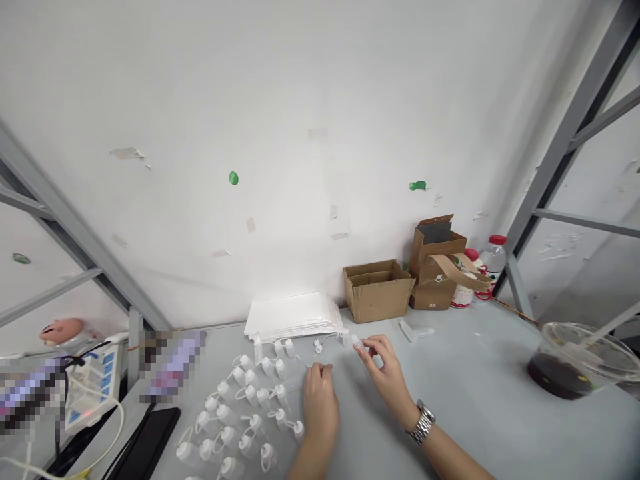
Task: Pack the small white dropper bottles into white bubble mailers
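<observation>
White, cloudy plastic shows at the fingertips of the right hand (384, 373): its thumb and forefinger pinch a small bottle (356, 341), the other fingers loosely bent, above the grey table (465, 413). A metal watch (423, 423) circles that wrist. The left hand (320, 400) lies low over the table, fingers curled close together with the thumb; whether anything is gripped inside, I cannot tell. Left of it stand loose rows of capped bottles (229, 437). A loose cap (318, 347) lies just beyond the left fingers, in front of a white stack (290, 315). Behind the pinched bottle sits an open cardboard box (381, 301).
</observation>
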{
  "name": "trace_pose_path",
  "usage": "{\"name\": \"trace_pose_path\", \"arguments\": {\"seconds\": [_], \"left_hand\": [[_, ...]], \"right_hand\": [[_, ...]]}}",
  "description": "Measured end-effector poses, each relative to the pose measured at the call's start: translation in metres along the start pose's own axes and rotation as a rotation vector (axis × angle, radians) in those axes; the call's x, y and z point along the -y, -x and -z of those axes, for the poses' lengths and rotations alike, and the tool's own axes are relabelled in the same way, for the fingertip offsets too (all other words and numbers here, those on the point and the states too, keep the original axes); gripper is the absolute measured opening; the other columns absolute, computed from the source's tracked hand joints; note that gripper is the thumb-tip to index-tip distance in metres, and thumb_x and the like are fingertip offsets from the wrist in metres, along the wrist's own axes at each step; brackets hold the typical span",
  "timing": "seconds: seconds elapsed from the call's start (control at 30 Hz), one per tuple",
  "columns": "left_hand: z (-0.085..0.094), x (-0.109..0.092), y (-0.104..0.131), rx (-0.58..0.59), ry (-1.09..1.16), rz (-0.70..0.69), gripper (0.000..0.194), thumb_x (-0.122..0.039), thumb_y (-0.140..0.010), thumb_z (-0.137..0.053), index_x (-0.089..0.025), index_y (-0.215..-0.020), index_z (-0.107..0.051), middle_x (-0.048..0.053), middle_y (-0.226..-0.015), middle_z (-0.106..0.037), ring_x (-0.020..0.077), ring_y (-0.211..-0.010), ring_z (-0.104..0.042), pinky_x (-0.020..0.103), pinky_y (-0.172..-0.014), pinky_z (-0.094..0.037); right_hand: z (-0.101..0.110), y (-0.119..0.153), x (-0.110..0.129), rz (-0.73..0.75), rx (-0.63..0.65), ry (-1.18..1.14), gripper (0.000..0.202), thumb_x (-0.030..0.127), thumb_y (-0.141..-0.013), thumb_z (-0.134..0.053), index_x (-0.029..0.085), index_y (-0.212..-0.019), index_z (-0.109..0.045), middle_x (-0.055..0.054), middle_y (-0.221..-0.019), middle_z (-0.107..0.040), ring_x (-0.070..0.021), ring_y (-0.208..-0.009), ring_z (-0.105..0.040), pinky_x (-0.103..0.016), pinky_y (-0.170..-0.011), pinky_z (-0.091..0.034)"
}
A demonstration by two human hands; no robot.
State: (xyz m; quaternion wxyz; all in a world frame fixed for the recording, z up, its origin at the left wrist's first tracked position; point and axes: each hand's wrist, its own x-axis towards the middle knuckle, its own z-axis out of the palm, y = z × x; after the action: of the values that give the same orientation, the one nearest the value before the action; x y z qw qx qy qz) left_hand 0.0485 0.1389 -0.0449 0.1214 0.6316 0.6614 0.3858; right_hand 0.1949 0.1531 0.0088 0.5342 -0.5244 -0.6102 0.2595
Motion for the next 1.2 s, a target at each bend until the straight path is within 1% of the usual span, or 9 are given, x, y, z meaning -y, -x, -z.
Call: {"name": "trace_pose_path", "arguments": {"seconds": [0.1,0.23,0.33,0.47,0.57,0.67,0.8,0.97,1.2], "left_hand": [[0.004,-0.005,-0.002,0.029,-0.021,-0.02,0.037,-0.011,-0.079,-0.033,-0.015,-0.095,-0.066,0.011,-0.084,-0.061,0.0259,-0.085,-0.055,0.039,-0.079,-0.043],[0.01,-0.014,-0.006,0.005,0.247,0.051,0.028,-0.019,-0.08,-0.041,-0.016,-0.09,-0.067,0.009,-0.084,-0.063,0.0238,-0.085,-0.058,0.039,-0.08,-0.044],[0.016,-0.021,-0.009,-0.002,0.551,0.182,0.02,-0.026,-0.076,-0.052,-0.017,-0.085,-0.067,0.009,-0.087,-0.066,0.0226,-0.086,-0.06,0.038,-0.083,-0.044],[0.025,-0.027,-0.013,-0.021,0.995,0.416,0.023,-0.032,-0.064,-0.068,-0.017,-0.082,-0.067,0.008,-0.092,-0.068,0.021,-0.091,-0.06,0.033,-0.085,-0.044],[0.029,-0.03,-0.015,-0.04,1.263,0.579,0.03,-0.027,-0.052,-0.078,-0.016,-0.078,-0.068,0.007,-0.088,-0.069,0.0176,-0.087,-0.061,0.027,-0.079,-0.045],[0.029,-0.032,-0.015,-0.033,1.442,0.674,0.03,-0.019,-0.047,-0.081,-0.014,-0.074,-0.069,0.005,-0.082,-0.069,0.0138,-0.078,-0.061,0.023,-0.073,-0.046],[0.028,-0.035,-0.016,0.008,1.56,0.71,0.028,-0.014,-0.047,-0.082,-0.013,-0.072,-0.07,0.004,-0.078,-0.069,0.0117,-0.073,-0.062,0.022,-0.072,-0.048],[0.027,-0.039,-0.013,0.096,1.546,0.687,0.029,-0.013,-0.048,-0.082,-0.013,-0.074,-0.069,0.005,-0.076,-0.069,0.0134,-0.075,-0.063,0.022,-0.073,-0.048],[0.03,-0.036,-0.011,0.06,1.519,0.716,0.03,-0.012,-0.049,-0.081,-0.013,-0.078,-0.07,0.005,-0.08,-0.069,0.0102,-0.073,-0.062,0.018,-0.068,-0.047]], "right_hand": [[-0.004,0.004,0.006,-0.031,0.046,-0.076,0.032,0.049,-0.082,-0.047,0.019,-0.084,-0.059,-0.005,-0.082,-0.054,-0.018,-0.072,-0.052,-0.03,-0.066,-0.045],[-0.012,0.01,0.01,-0.171,0.14,-0.25,0.036,0.052,-0.082,-0.045,0.019,-0.084,-0.058,-0.004,-0.078,-0.058,-0.0175,-0.068,-0.054,-0.03,-0.064,-0.047],[-0.014,0.013,0.009,-0.222,0.17,-0.327,0.037,0.054,-0.08,-0.047,0.018,-0.084,-0.058,-0.004,-0.077,-0.059,-0.0172,-0.068,-0.054,-0.028,-0.061,-0.047],[-0.017,0.014,0.006,-0.251,0.189,-0.352,0.037,0.053,-0.079,-0.05,0.017,-0.082,-0.058,-0.002,-0.072,-0.057,-0.0145,-0.061,-0.053,-0.026,-0.055,-0.047],[-0.021,0.015,0.001,-0.271,0.239,-0.378,0.037,0.053,-0.078,-0.052,0.016,-0.083,-0.059,-0.001,-0.069,-0.054,-0.0118,-0.053,-0.05,-0.025,-0.048,-0.046],[-0.026,0.017,-0.002,-0.262,0.28,-0.386,0.036,0.051,-0.077,-0.054,0.016,-0.085,-0.06,-0.001,-0.07,-0.056,-0.0119,-0.053,-0.05,-0.024,-0.048,-0.046],[-0.029,0.019,-0.007,-0.256,0.298,-0.382,0.034,0.049,-0.078,-0.054,0.016,-0.085,-0.06,-0.002,-0.071,-0.058,-0.0123,-0.054,-0.051,-0.025,-0.049,-0.047],[-0.026,0.017,-0.006,-0.244,0.278,-0.392,0.033,0.048,-0.079,-0.053,0.016,-0.085,-0.06,-0.003,-0.075,-0.059,-0.013,-0.056,-0.052,-0.026,-0.05,-0.047],[-0.021,0.015,-0.003,-0.168,0.213,-0.33,0.031,0.045,-0.081,-0.053,0.016,-0.091,-0.061,-0.003,-0.075,-0.058,-0.0137,-0.06,-0.053,-0.027,-0.06,-0.047]]}}
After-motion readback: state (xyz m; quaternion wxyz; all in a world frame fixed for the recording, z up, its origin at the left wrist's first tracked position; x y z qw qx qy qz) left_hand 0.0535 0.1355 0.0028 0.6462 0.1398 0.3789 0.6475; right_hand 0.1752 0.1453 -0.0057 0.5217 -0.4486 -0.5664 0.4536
